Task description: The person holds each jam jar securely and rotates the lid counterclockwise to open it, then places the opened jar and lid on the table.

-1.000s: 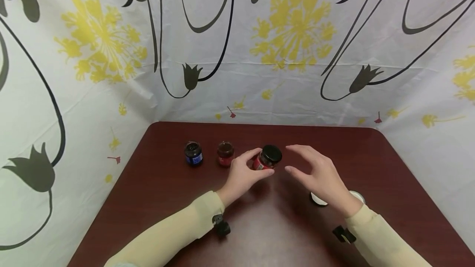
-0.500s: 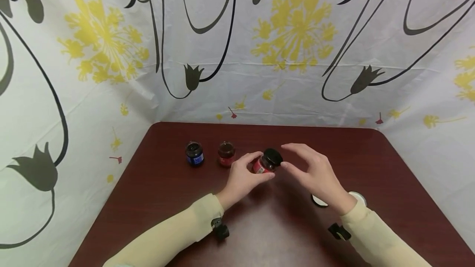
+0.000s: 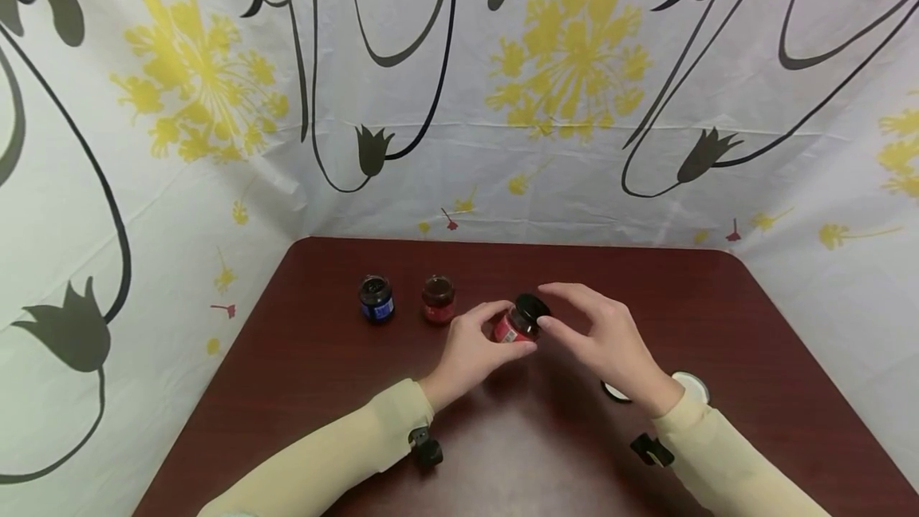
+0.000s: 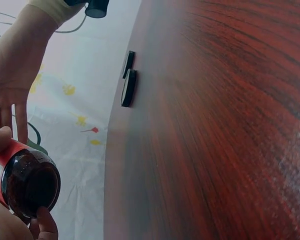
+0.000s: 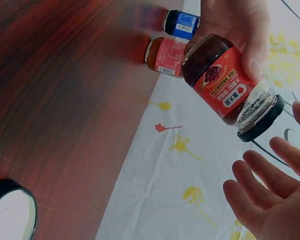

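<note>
My left hand (image 3: 467,349) grips a glass jar (image 5: 217,80) with a red label, holding it tilted above the table with its black lid (image 5: 262,119) toward the right. In the left wrist view the jar's dark bottom (image 4: 40,187) faces the camera, a fingertip against it. My right hand (image 3: 610,337) is beside the lid, fingers extended and spread. Its thumb tip overlaps the lid's edge in the head view; in the right wrist view a gap shows between fingers and lid.
A blue-labelled jar (image 3: 376,299) and a red-labelled jar (image 3: 438,300) stand uncapped at the back left of the dark red table (image 3: 301,373). Two loose lids lie on the right, one lid (image 3: 692,386) partly behind my right wrist. Patterned white cloth (image 3: 459,94) hangs around the table.
My right hand has moved left, closer to the jar's lid. The held jar has shifted slightly right and down, tilting further toward my right hand.
</note>
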Tool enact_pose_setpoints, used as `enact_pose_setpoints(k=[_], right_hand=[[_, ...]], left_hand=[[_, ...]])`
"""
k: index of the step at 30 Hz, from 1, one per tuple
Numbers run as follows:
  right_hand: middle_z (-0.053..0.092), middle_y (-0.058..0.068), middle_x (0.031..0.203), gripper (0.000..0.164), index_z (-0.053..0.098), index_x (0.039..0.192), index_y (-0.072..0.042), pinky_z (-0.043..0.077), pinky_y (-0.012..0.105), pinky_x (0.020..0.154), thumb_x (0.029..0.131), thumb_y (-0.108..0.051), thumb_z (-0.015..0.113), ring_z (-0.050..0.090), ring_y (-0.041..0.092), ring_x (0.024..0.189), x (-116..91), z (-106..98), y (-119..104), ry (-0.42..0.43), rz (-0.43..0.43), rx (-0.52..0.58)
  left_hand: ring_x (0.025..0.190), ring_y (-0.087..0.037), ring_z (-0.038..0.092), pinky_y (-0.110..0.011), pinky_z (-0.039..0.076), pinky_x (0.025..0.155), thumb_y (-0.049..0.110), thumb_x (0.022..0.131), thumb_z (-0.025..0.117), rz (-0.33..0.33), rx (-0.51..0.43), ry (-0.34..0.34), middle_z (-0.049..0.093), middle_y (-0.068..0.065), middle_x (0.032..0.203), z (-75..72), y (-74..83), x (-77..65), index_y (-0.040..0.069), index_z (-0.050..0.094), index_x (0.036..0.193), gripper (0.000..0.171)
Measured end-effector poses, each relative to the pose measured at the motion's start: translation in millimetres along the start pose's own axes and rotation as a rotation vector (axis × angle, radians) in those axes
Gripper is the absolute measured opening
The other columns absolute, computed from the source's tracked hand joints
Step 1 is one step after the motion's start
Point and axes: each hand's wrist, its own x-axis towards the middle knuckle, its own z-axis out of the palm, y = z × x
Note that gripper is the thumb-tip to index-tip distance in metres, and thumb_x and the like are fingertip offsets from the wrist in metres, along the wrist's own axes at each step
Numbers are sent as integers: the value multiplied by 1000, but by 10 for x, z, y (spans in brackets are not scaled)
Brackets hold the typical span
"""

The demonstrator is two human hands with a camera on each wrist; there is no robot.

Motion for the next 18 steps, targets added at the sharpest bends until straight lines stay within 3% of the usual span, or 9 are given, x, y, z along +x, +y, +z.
enact_pose_setpoints(k=[9, 18], right_hand=[[65, -15, 125, 43, 68, 128, -26, 46, 26, 95, 89, -39, 78, 61, 8, 116, -12, 22, 10, -13, -12, 26], [66, -18, 118, 37, 69, 123, -30, 51, 30, 90, 89, -42, 77, 63, 4, 110, -64, 22, 21, -37, 20, 49]], left_hand=[[97, -18, 64, -27, 56, 74, 53, 76, 84, 12, -16, -3, 65, 14, 114, 7, 66, -22, 32, 66, 127, 58], [93, -15, 64, -27, 56, 73, 50, 78, 84, 25, -10, -15, 64, 14, 116, 15, 90, -46, 33, 66, 128, 56]])
